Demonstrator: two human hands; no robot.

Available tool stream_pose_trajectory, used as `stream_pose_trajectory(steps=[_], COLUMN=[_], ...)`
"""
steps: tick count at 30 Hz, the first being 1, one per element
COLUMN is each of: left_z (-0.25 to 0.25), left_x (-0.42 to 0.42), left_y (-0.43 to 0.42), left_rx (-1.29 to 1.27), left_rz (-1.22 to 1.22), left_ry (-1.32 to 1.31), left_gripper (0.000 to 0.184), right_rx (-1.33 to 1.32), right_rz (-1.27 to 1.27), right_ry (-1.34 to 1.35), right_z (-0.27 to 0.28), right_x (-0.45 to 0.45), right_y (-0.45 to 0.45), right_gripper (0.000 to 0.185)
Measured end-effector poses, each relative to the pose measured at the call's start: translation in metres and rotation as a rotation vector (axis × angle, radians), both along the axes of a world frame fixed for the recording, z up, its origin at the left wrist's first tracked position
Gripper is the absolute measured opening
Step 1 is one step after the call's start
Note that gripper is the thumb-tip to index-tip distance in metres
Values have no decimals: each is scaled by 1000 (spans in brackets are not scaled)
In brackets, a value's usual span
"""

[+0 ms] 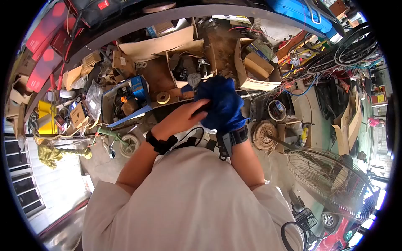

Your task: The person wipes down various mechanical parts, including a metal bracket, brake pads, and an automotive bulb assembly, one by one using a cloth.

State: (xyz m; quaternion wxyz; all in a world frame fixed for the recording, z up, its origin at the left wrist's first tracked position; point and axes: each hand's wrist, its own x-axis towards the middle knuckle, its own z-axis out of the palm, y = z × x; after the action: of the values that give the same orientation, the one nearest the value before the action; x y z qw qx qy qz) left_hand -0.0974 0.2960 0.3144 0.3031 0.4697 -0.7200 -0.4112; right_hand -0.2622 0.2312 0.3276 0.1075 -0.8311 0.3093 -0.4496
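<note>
A bunched blue cloth is held up in front of my chest, above the front of the cluttered bench. My right hand is wrapped in it, and the cloth hides nearly all its fingers. From the left, my left hand reaches to the cloth's edge, its fingers bent around a dark spot there. What lies between those fingers is too hidden to name. Both wrists wear black bands. Just beyond the cloth sits a round grey fuzzy thing, beside an open cardboard box of metal parts.
A roll of tape and a blue box of parts lie left on the bench. Another cardboard box stands right, near tangled cables. A large caged fan and a round metal base are at lower right.
</note>
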Motion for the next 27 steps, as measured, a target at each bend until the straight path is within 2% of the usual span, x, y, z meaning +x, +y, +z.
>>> stream_pose_trajectory(steps=[1,2,6,8,12,14,17,23,27], left_z=[4,3,-22,-42,-27,-21,-19,-15,-6], left_x=[3,5,17,27,26,21,16,7,1], left_y=[4,7,16,19,16,10,6,4,-3], left_rx=[99,83,101,139,121,82,-49,-53,-51], left_rz=[-34,-29,5,46,78,50,-10,198,119], left_ry=[6,19,100,139,118,58,2,172,69], left_gripper=[28,28,26,22,18,18,18,16,16], right_rx=[13,65,8,28,175,40,39,137,271], right_rz=[4,-1,-138,-172,-342,-384,-338,-219,-137], right_ry=[35,113,141,147,-39,-19,60,-96,21], right_z=[-2,-3,6,7,-28,-32,-21,24,17], right_x=[0,-4,-9,-17,-20,-14,-11,2,11], right_y=[-3,-6,-4,-8,-21,-19,-11,3,15], right_gripper=[27,24,6,8,9,10,10,14,16])
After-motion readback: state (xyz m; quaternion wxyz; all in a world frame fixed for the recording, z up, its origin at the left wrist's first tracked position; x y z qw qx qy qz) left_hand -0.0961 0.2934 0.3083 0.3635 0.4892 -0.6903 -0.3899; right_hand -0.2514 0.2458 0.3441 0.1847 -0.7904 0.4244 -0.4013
